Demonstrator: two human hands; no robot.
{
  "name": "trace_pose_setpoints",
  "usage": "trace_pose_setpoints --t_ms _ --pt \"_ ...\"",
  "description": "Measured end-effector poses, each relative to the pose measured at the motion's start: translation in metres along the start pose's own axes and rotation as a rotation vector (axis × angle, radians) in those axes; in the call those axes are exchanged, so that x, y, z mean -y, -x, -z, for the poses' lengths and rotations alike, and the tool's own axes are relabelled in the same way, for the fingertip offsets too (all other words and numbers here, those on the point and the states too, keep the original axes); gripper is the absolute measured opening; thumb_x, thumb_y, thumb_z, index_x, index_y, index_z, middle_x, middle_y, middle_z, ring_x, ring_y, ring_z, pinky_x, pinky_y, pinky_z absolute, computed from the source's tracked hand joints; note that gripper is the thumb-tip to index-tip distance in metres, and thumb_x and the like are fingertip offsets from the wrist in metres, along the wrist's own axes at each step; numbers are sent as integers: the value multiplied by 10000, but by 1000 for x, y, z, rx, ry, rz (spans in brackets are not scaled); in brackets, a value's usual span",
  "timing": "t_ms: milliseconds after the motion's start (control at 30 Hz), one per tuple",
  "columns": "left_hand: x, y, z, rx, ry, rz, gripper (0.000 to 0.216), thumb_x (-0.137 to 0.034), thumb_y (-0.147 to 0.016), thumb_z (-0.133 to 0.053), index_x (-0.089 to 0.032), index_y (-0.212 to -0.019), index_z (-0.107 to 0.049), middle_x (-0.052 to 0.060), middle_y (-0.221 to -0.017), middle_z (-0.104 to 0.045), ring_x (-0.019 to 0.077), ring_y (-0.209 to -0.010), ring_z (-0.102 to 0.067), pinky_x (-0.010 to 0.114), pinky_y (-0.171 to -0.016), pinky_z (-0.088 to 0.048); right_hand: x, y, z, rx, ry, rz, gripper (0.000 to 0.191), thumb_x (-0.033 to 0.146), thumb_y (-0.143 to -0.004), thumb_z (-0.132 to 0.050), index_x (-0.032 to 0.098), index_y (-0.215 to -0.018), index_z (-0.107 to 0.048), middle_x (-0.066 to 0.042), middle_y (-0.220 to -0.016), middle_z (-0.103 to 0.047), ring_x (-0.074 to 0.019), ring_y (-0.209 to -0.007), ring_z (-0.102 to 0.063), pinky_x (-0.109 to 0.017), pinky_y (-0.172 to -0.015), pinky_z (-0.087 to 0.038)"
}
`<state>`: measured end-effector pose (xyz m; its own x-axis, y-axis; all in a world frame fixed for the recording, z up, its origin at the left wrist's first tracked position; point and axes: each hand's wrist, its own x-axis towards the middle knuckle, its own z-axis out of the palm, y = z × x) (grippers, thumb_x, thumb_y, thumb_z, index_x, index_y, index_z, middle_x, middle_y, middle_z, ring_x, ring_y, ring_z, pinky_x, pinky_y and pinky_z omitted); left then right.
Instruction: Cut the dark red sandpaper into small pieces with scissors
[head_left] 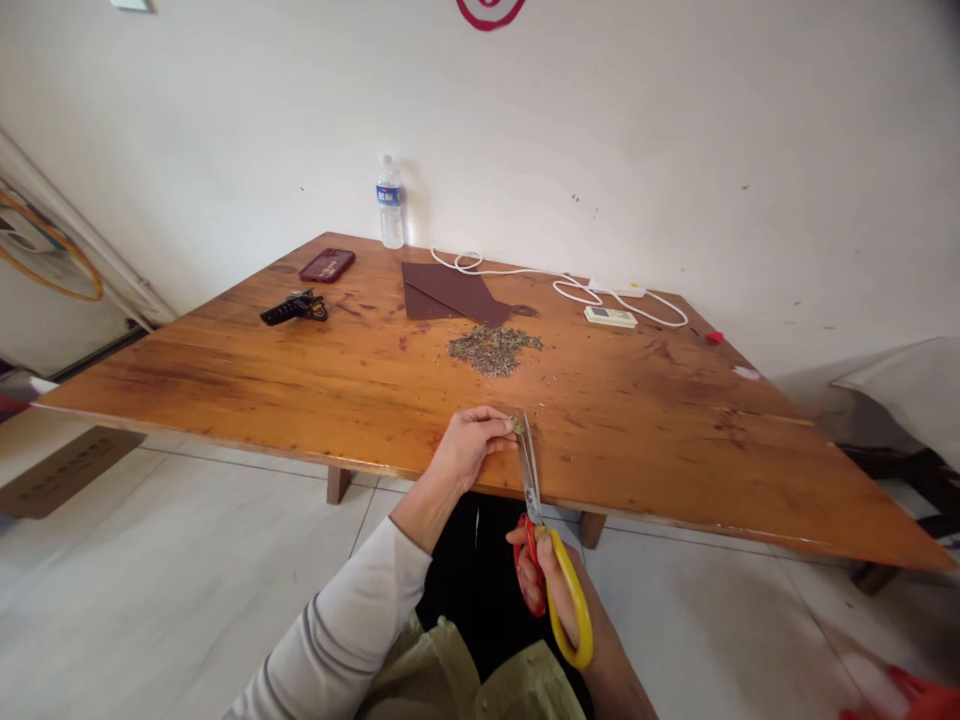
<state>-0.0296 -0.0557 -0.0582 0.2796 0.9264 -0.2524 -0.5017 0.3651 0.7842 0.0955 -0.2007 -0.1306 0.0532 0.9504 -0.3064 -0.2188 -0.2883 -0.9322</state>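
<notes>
My right hand [553, 570] grips a pair of scissors [532, 497] with one red and one yellow handle loop. Their long metal blades point away from me over the table's near edge and are slightly apart. My left hand [471, 440] is closed in a pinch at the blade tips, holding a small greenish-brown dried piece [517, 426] whose exact kind is too small to make out. Beyond both hands, a loose pile of short, dry brownish-grey bits [495, 350] lies on the wooden table [360, 400].
Dark maroon sheets [446, 293] lie behind the pile. Toward the wall stand or lie a water bottle [390, 205], a phone [327, 265], a black cord bundle [295, 307], a white cable [517, 271] and a pale remote-like device [610, 317].
</notes>
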Motion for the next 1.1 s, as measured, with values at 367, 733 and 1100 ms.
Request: trace_pose_setpoints --t_ms 367,733,1100 --pt "-1 2 -4 -40 -12 -1 147 -23 -623 -719 -114 -561 -621 33 -574 -658 117 -512 -638 239 -578 -559 4 -1 -12 -83 -18 -83 778 900 -548 -672 169 -811 -639 124 -446 -366 -38 -332 -290 -171 -306 -246" --pt "-1 2 -4 -40 10 -3 164 -20 -638 -725 -116 -570 -611 31 -590 -662 126 -546 -660 255 -635 -576 8 -2 -12 -59 -40 -45 764 897 -593 -648 170 -829 -657 121 -468 -370 -39 -337 -295 -185 -340 -241" --pt "1 1 -2 -27 -3 -14 177 -41 -628 -773 -114 -565 -625 33 -608 -661 129 -571 -656 300 -701 -584 18 0 -19 -99 -34 -130 774 926 -502 -659 189 -724 -585 141 -412 -332 -21 -309 -239 -170 -289 -235"
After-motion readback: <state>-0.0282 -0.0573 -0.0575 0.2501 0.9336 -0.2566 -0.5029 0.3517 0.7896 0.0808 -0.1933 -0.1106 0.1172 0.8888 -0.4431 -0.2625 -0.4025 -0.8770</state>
